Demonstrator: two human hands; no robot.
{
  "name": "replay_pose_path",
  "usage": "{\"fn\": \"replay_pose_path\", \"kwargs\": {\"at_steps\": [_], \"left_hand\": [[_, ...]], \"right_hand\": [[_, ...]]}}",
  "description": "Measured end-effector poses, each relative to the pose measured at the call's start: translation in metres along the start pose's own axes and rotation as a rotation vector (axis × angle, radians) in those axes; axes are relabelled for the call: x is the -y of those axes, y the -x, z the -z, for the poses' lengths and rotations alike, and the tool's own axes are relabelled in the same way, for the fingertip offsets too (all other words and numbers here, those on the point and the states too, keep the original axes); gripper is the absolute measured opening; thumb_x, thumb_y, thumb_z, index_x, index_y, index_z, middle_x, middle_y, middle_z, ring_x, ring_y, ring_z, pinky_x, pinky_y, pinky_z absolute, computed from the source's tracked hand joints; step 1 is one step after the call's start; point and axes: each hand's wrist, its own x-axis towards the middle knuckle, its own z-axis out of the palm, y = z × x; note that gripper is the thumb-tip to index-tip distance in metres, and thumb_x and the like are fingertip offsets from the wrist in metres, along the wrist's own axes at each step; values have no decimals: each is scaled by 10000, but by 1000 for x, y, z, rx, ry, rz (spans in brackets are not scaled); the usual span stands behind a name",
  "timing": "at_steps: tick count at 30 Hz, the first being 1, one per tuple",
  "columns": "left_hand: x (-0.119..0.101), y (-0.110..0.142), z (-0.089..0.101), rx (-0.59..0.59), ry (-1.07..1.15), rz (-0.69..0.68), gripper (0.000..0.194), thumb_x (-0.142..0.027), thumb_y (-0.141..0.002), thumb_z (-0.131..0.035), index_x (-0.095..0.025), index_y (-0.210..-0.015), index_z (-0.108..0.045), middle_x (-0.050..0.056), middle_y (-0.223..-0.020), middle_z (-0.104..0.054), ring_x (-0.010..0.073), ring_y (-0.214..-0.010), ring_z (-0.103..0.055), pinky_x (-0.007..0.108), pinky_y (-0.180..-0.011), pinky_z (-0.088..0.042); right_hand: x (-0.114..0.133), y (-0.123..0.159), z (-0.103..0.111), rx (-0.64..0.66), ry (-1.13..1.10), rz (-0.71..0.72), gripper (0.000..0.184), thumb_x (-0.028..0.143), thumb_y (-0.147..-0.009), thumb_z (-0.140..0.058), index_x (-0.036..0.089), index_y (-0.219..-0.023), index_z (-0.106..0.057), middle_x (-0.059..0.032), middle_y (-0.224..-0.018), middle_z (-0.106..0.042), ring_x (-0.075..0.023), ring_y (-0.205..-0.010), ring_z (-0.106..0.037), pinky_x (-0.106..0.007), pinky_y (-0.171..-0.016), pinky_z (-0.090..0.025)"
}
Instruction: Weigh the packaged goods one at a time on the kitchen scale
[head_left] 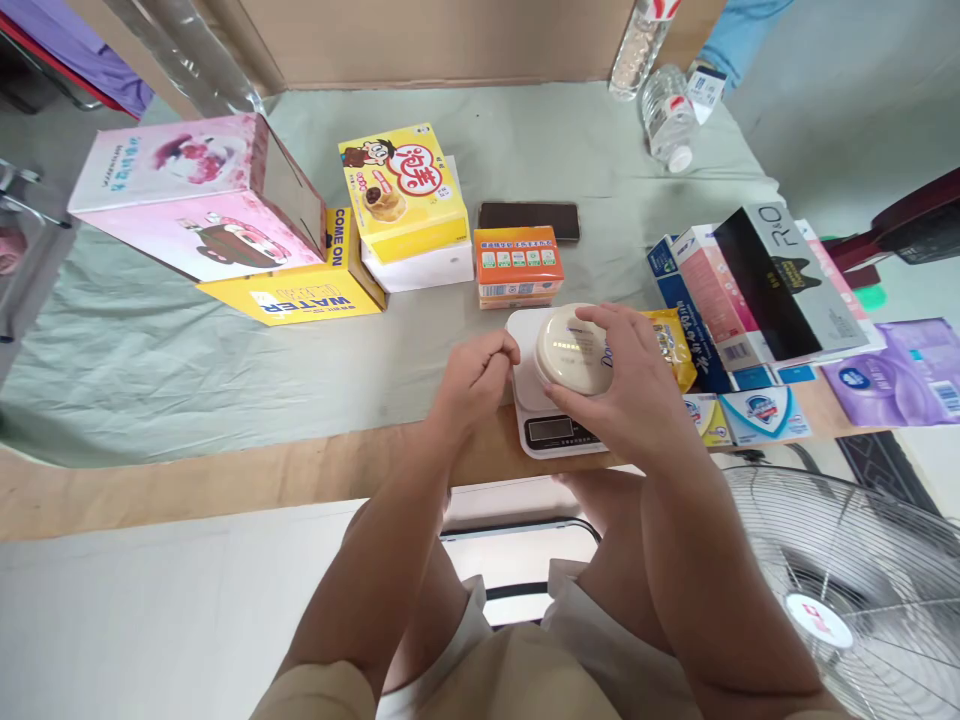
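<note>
My right hand (pixel 634 385) is wrapped round a cream-coloured round tub (pixel 571 352) with a Dove label. The tub is on or just over the white kitchen scale (pixel 529 388); I cannot tell whether it rests on it. Near the front of the scale is a small dark display (pixel 550 429), whose reading I cannot make out. Closed in a fist, my left hand (pixel 476 380) is at the scale's left edge. Its inner fingers are hidden, so anything held there does not show. Just behind the scale is an orange packet (pixel 517 262).
A dark phone (pixel 529 220) lies behind the packet. Yellow box (pixel 405 190) and pink box (pixel 195 200) stand left. More cartons (pixel 772 290), soap boxes (pixel 765 414) and a purple pack (pixel 892 375) are right. Water bottles (pixel 666 120) are at the back; a fan (pixel 840 590) stands front right.
</note>
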Motion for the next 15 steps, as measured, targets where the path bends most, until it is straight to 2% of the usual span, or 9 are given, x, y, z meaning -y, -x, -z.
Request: {"fn": "replay_pose_path", "kwargs": {"at_steps": [3,8,12,15], "left_hand": [[-5,-1,-6,5,18,-63,128,-300,-906,-517,-222,-884,-616,15,-832,-673,169,-775,-604,309,-740,-502],[-9,-5,-17,5,125,-231,211,-391,-952,-567,-211,-1035,-638,74,-1045,-700,201,-969,-645,350,-891,-561],[-13,-14,-23,66,262,-308,459,-577,-1019,-513,-225,-1282,-646,129,-1308,-706,254,-1186,-657,414,-1033,-568],[-15,-23,-29,95,369,-287,643,-714,-1017,-447,-241,-1426,-598,143,-1489,-649,303,-1356,-623,462,-1117,-545]], "right_hand": [[0,-2,-1,-46,25,26,623,405,-766,-793,279,-1348,-609,-124,-1383,-665,-360,-1337,-613,-595,-1153,-517],[-2,-2,2,-211,38,71,574,457,-747,-809,275,-1263,-638,-117,-1320,-706,-349,-1257,-680,-572,-1071,-581],[-3,-14,24,-228,97,89,598,448,-741,-809,286,-1279,-602,-119,-1341,-691,-354,-1285,-676,-584,-1077,-591],[-4,-45,49,-146,206,82,667,491,-718,-829,292,-1311,-597,-124,-1335,-679,-378,-1284,-671,-627,-1100,-573]]}}
